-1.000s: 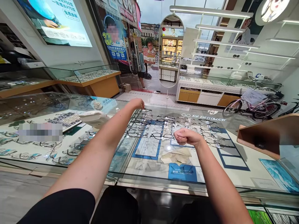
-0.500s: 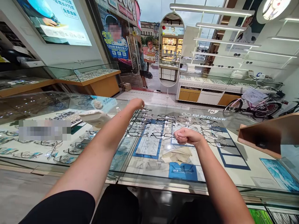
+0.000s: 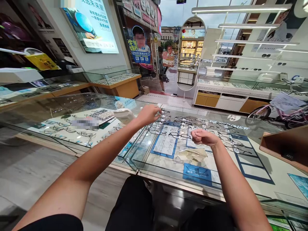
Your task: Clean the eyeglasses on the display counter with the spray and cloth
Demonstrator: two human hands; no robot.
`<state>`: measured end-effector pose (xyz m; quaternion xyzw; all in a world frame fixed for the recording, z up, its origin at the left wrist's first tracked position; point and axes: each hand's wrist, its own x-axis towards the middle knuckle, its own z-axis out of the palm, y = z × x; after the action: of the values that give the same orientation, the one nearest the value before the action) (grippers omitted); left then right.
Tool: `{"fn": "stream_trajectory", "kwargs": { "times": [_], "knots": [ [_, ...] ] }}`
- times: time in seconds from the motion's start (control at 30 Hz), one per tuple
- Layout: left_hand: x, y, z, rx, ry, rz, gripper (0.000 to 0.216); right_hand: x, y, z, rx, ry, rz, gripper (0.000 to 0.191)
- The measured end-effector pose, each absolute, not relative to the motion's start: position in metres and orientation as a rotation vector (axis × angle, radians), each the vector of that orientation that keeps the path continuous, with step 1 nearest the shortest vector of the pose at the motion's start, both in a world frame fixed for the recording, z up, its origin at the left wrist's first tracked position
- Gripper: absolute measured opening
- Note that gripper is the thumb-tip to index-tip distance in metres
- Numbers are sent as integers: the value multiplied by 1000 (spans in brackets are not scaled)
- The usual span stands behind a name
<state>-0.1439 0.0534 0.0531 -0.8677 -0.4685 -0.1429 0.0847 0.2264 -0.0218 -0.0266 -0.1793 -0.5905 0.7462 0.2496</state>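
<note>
My left hand point(image 3: 149, 114) is stretched out over the glass counter top point(image 3: 144, 166). Its fingers are curled together at the far rows of spectacle frames point(image 3: 179, 127) shown under the glass. What they pinch is too small to make out. My right hand point(image 3: 204, 137) is a closed fist resting on the glass, above a folded beige cloth point(image 3: 192, 154) and a blue card point(image 3: 196, 174) inside the case. Nothing shows in the fist.
A white device point(image 3: 124, 115) sits left of my left hand. A wooden box point(image 3: 286, 147) stands on the counter at right, a pink bicycle point(image 3: 284, 113) behind it. More display cases line the walls, with an oval mirror point(image 3: 190, 51) and a person point(image 3: 161, 69) at the doorway.
The view has swung to the left, showing more of the left-hand counters. My left hand has drawn back a little and its fingers look looser. The right fist stays where it was.
</note>
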Motion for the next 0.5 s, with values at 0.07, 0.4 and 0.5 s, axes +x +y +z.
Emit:
{"fn": "stream_trajectory", "kwargs": {
  "times": [0.07, 0.4, 0.5],
  "knots": [
    [-156, 13, 50, -2612, -1381, -490, 26, 227, -24, -25, -507, -1613, 2022, 50],
    [-215, -137, -32, -2479, -1797, -936, 29, 217, -45, -7, -735, -1758, 1900, 54],
    [-231, -159, -60, -2412, -1812, -966, 30, 199, -56, 6, -980, -1943, 1665, 57]
  ]
}}
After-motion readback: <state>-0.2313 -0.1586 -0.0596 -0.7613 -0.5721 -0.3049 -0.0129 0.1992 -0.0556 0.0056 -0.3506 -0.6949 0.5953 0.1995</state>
